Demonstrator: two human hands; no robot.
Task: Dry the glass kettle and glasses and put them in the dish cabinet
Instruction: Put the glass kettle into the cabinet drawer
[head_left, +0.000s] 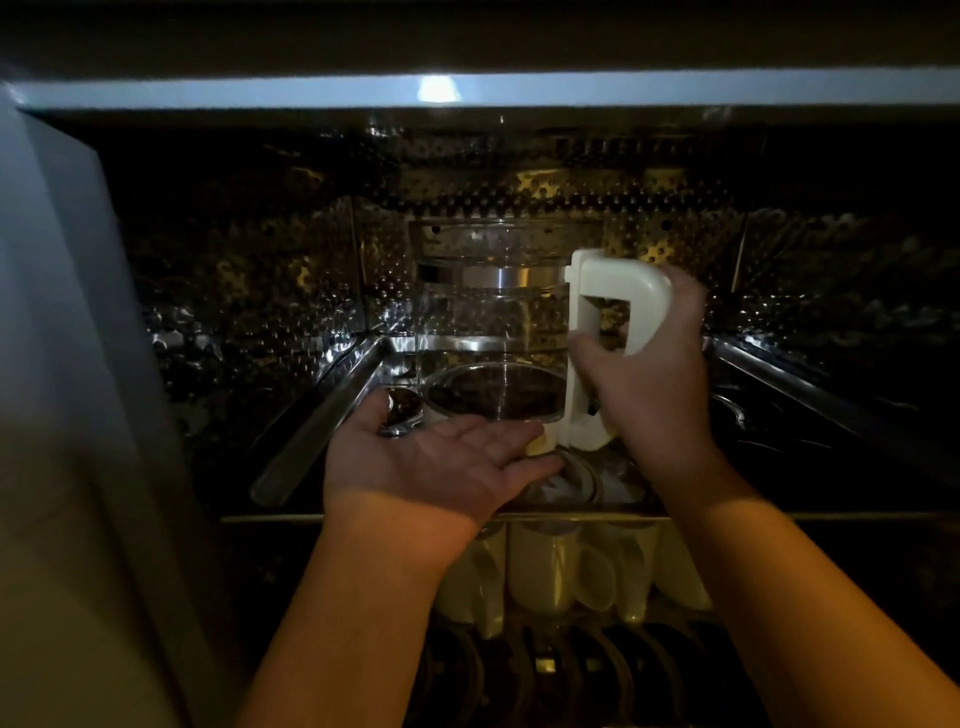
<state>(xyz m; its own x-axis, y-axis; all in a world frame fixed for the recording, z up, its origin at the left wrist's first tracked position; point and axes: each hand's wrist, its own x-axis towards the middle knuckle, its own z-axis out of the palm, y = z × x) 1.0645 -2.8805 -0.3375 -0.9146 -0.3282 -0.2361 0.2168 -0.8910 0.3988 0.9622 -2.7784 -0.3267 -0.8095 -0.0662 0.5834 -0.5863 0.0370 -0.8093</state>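
1. Cabinet interior of dark, shiny, perforated metal (260, 291) is filling most of the view, with a long metal shelf rail (317, 421) slanting along at eight o'clock from the centre.
2. Pale, flat cabinet door (62, 312) is standing open at nine o'clock.
3. Clear, cylindrical glass kettle (488, 322) is standing upright at the centre, inside the cabinet and over the upper shelf. The dim light is hiding whether its base is resting on the shelf or hanging just above it.
4. White, squared plastic handle (618, 286) is running down the kettle's side at three o'clock.
5. Right hand (654, 384) is gripping that handle, its fingers curling through the loop and its thumb lying towards the glass.
6. Left hand (431, 467) is lying palm up at seven o'clock from the kettle, fingers straight and relaxed, holding nothing. Its fingertips are reaching under the foot of the handle, and I cannot tell whether they are touching it.
7. White ceramic mugs (545, 571) are sitting in a row on the lower level at six o'clock, below both wrists.
8. Dark round plates (571, 675) are standing on edge beneath the mugs, at the bottom of the view.
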